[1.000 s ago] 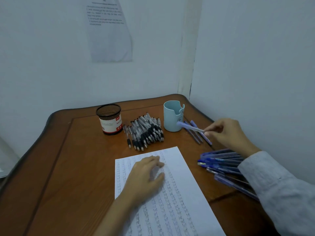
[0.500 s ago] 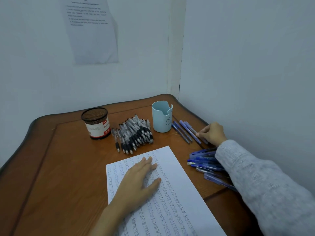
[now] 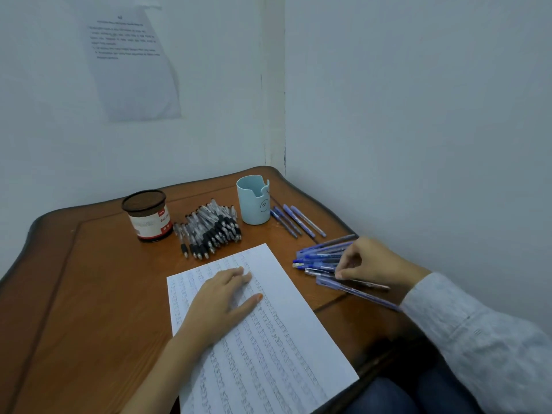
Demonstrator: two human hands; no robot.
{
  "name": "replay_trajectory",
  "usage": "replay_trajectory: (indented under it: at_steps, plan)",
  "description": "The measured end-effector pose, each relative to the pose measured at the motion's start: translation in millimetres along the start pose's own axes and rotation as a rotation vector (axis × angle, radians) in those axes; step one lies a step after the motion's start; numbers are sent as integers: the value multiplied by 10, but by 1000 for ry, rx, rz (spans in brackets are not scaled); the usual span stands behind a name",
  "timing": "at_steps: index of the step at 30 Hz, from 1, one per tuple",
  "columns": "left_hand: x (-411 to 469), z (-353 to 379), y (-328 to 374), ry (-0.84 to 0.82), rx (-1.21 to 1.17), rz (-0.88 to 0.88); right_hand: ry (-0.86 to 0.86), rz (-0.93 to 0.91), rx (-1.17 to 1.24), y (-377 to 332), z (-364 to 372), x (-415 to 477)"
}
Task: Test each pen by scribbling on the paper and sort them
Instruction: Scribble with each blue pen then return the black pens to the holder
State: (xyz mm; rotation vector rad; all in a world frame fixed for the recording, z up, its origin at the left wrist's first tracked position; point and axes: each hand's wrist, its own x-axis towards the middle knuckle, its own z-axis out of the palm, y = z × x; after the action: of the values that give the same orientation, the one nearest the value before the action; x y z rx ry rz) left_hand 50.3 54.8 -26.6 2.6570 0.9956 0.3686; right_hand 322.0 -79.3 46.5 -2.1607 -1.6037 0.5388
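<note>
- The paper (image 3: 268, 333) is pressed flat on the bench (image 3: 89, 294) by the left hand (image 3: 221, 303), fingers spread.
- A blue pen (image 3: 321, 264) in the pile is pinched by the right hand (image 3: 367, 261) grip.

Blue pens (image 3: 321, 258) piled right of scribbled paper (image 3: 268, 339).

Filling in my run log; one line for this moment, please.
left hand flat on paper | right hand fingers in blue pen pile | grasp unclear

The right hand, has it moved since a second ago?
Yes. The right hand has come back toward the person, away from the blue cup, and now rests on the pile of blue pens.
</note>
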Motion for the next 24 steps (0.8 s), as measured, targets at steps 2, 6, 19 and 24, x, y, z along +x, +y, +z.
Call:
replay_trajectory:
  at_steps: [2, 6, 19, 24]
  plan:
    - [-13, -7, 53, -18, 21, -8, -19, 0, -62, 21, 105, -71]
    - [-82, 28, 166, -37, 21, -37, 14, 36, -59, 29, 271, -165]
    - [-300, 125, 539, 154, -351, -82, 59, -128, 186, -383, 629, -250]
    - [-342, 106, 689, 218, -833, -105, 47, -217, 250, -376, 799, -312]
